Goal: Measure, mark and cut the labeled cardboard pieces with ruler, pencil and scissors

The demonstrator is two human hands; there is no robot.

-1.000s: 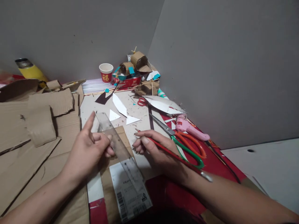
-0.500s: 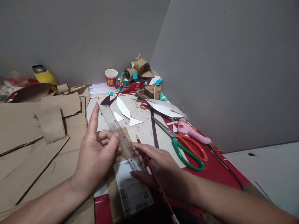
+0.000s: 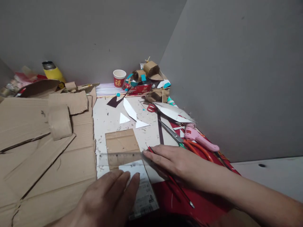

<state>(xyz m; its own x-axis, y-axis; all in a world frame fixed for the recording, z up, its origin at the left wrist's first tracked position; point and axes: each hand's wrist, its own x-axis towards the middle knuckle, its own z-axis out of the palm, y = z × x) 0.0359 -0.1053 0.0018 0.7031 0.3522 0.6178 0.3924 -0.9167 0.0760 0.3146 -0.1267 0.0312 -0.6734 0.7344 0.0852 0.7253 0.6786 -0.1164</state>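
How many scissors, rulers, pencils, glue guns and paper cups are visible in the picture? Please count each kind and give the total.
Scissors: 2 (large pair; red-handled pair, partly hidden)
Ruler: 1
Pencil: 1
Glue gun: 1
Paper cup: 1
Total: 6

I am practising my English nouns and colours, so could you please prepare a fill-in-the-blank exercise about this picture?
1. The red pencil is in the ____ hand.
2. A clear ____ lies across the brown cardboard.
3. The glue gun is ____.
4. In the picture, the yellow bottle is to the ____ of the cup.

Missing words: right; ruler; pink; left.
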